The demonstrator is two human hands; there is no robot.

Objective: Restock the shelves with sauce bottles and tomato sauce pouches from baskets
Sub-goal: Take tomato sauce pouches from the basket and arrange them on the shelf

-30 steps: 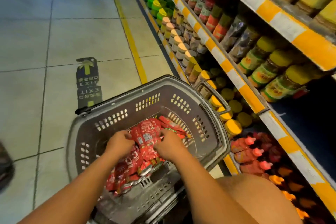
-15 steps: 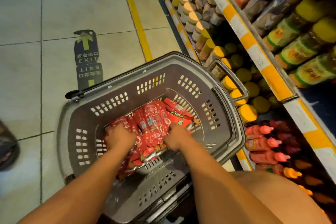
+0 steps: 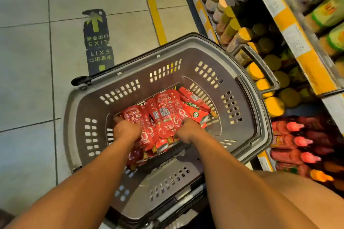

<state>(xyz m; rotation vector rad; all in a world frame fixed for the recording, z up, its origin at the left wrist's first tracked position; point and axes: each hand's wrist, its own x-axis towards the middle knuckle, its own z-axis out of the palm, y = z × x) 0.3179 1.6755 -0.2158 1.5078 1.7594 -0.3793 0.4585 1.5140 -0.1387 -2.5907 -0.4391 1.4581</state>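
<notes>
Grey tiled floor [image 3: 33,80] with a yellow line and an EXIT sticker [image 3: 97,42], beside shelves [image 3: 297,42] of jars and red sauce bottles [image 3: 294,143]. Grey basket [image 3: 130,87] on the floor against the shelving. Inside, a heap of red tomato sauce pouches [image 3: 165,115], long axes running away from the person, spouts toward them. Left hand [image 3: 126,132] and right hand [image 3: 188,130], each grip curled onto the heap's near end.

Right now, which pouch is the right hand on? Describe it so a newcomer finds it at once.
Start at the grey basket on the tiled floor beside the shelves. Inside lies a heap of red tomato sauce pouches; the hands sit at its near edge. The right hand grips the pouch lying at the middle of the heap, back face up, showing white printed panels, unlike the green-logo pouch to its right.
</notes>
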